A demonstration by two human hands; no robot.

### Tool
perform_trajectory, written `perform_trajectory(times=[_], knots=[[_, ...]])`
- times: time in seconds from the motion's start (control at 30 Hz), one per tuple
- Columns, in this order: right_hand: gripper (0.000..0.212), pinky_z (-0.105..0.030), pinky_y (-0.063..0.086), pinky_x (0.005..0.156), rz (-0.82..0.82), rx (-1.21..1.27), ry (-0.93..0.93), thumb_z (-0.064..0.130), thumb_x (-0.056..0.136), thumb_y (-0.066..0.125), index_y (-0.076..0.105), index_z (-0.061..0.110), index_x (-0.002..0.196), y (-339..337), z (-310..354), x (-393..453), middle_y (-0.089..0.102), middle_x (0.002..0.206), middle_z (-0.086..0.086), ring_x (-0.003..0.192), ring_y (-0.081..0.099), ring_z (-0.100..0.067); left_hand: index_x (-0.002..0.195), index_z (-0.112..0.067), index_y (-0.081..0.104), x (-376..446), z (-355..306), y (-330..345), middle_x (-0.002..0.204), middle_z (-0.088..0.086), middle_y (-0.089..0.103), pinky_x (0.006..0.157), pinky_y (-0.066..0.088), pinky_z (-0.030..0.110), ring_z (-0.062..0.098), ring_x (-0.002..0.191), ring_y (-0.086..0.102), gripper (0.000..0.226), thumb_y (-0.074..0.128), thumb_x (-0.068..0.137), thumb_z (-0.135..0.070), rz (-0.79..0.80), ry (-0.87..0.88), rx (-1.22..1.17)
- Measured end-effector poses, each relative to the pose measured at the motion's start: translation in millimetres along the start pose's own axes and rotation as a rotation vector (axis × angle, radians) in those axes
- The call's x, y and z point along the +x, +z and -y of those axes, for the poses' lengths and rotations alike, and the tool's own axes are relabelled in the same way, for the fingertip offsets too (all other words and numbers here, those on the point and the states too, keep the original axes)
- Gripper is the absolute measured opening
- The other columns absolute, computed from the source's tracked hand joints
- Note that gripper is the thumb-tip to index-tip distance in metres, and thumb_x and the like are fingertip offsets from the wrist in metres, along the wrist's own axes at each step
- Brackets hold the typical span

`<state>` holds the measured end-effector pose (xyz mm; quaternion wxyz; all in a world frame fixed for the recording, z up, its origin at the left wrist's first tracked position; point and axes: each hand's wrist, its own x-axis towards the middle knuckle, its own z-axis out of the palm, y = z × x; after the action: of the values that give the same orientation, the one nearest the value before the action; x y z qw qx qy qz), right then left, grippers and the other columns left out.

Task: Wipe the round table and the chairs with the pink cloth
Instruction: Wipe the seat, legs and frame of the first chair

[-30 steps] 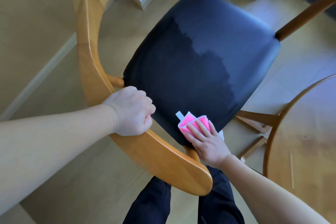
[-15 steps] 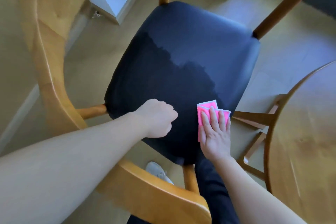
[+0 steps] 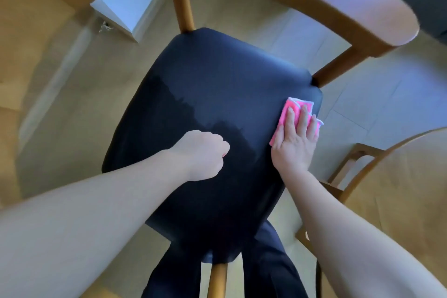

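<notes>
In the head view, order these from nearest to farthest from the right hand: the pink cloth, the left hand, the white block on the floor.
1. The pink cloth: directly under the right hand, which presses it flat at the right edge of the black padded seat.
2. The left hand: a fist over the seat's middle.
3. The white block: on the floor, upper left.

- left hand (image 3: pixel 202 153): bare, no ring, no watch or band at the wrist.
- right hand (image 3: pixel 294 143): bare, no rings on the fingers (image 3: pixel 303 120) that show, nothing at the wrist.
- both forearms bare from the lower corners of the frame up to the wrists; no sleeve edge in view.
- trousers (image 3: pixel 268 264): dark navy to black, plain cloth, two legs at bottom centre.
- feet out of view.
</notes>
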<state>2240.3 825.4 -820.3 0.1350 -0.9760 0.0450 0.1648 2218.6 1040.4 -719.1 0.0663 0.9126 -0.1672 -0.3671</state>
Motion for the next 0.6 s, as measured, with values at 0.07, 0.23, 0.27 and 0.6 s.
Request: perform_trajectory(times=[0.07,0.23,0.27,0.6], knots=[[0.062,-0.047,0.003,0.12,-0.028,-0.015,-0.021,0.043,0.097,0.012,0.025,0.021,0.154,-10.7,-1.8,29.8,0.011,0.163,-0.006,0.147,0.009,-0.037,0.103,-0.019,0.06,7.1,3.6,1.8,0.099,-0.006,0.059,0.07,0.034,0.03,0.021,0.088,0.055,0.025,0.038,0.091,-0.016,0.004,0.005,0.001],[0.053,-0.044,-0.003,0.121,-0.031,-0.045,-0.074,0.042,0.104,0.017,0.015,0.03,0.155,-26.1,0.5,73.8,0.008,0.164,-0.001,0.149,0.005,-0.028,0.103,-0.019,0.061,7.9,15.1,13.7,0.1,-0.006,0.06,0.074,0.042,0.032,0.021,0.088,0.057,0.026,0.039,0.09,-0.016,0.009,0.026,-0.01],[0.053,-0.043,-0.004,0.121,-0.026,-0.047,-0.071,0.042,0.104,0.017,0.014,0.031,0.155,-26.6,2.1,73.5,0.006,0.164,0.0,0.15,0.003,-0.027,0.104,-0.019,0.061,5.9,17.2,16.8,0.1,-0.005,0.059,0.073,0.042,0.032,0.021,0.088,0.057,0.026,0.039,0.09,-0.016,0.018,0.031,-0.006],[0.055,-0.058,0.01,0.117,0.071,-0.243,-0.485,0.04,0.101,0.026,0.028,0.021,0.154,11.1,38.3,-35.7,0.027,0.159,-0.007,0.147,0.017,-0.038,0.103,-0.017,0.06,-6.8,36.2,28.4,0.098,-0.004,0.059,0.068,0.038,0.031,0.022,0.085,0.058,0.025,0.038,0.091,-0.016,-0.003,0.031,-0.009]])
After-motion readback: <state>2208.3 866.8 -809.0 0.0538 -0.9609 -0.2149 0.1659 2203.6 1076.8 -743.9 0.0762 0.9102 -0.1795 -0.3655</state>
